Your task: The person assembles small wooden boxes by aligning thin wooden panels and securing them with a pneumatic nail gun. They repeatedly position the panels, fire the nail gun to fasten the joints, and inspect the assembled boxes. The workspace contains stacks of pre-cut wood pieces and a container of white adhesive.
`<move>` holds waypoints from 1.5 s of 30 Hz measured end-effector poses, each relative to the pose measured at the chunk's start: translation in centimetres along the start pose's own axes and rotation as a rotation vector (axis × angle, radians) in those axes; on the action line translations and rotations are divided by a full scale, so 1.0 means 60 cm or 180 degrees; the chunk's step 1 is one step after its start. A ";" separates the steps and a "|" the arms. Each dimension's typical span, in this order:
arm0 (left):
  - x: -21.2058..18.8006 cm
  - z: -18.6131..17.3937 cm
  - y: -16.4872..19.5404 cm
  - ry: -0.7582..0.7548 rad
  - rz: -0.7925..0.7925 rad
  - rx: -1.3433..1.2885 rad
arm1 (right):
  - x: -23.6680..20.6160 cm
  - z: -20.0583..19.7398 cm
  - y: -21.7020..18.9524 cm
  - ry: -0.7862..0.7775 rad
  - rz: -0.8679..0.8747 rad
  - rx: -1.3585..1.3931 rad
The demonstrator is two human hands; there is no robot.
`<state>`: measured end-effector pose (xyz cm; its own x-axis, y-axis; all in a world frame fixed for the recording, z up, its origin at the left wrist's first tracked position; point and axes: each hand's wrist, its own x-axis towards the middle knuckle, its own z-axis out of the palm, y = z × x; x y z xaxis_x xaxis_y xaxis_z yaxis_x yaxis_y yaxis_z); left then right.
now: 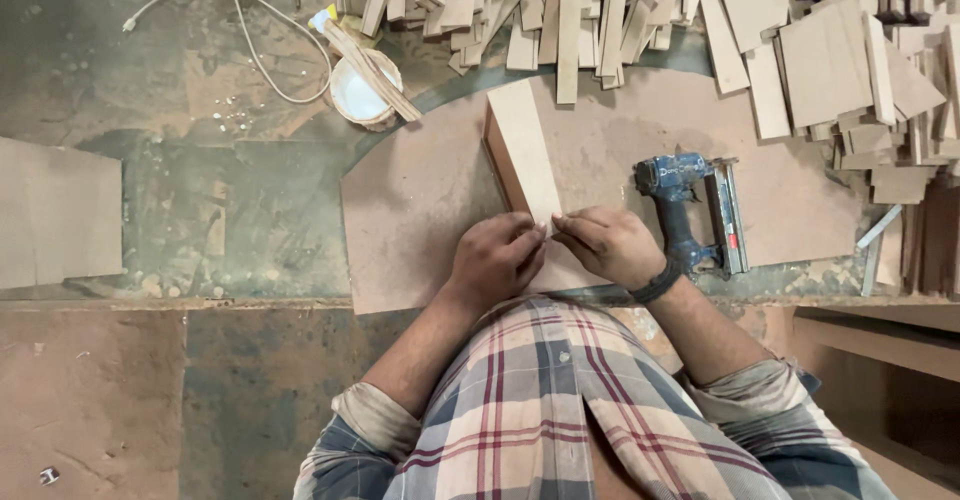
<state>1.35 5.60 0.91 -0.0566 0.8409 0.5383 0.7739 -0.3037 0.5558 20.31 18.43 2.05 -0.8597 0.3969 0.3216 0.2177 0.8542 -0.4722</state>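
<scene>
Hands together at the near end of a long wooden piece (pixel 522 155), both pinching it where it meets the board.

Fingertips of my left hand (pixel 497 257) and right hand (pixel 608 245) are closed on that near end, thumbs nearly touching; the piece runs away from me across a big sheet of brown board (pixel 420 200). It looks to me stiff and light, dry and not slippery, with hard corners; the long edges give the surest hold. Just beside my right wrist lies a blue nail gun (pixel 690 212). Farther off sit a white pot of glue (pixel 358 92) with sticks across it, a heap of cut wood offcuts (pixel 700 10), and a white cord (pixel 250 40) on the stained, dusty green bench (pixel 230 220).
</scene>
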 end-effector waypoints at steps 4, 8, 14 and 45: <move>0.001 -0.006 0.003 0.0087 0.0167 0.0315 | -0.021 0.007 0.012 0.0085 0.0158 0.0369; 0.000 -0.001 0.001 0.0109 0.0265 0.0621 | -0.038 0.011 0.009 0.0386 0.0960 0.0739; -0.005 0.005 -0.006 0.0147 0.0365 0.0680 | -0.024 0.011 -0.010 0.0450 0.0774 0.0098; 0.016 0.004 -0.014 -0.0126 0.0806 0.0332 | -0.153 -0.056 0.061 -0.0305 0.4112 0.1040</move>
<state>0.83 6.78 0.83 0.1701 0.7616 0.6254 0.8211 -0.4604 0.3373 30.52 19.06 0.11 -0.1539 0.8179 -0.5543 0.7862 -0.2384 -0.5702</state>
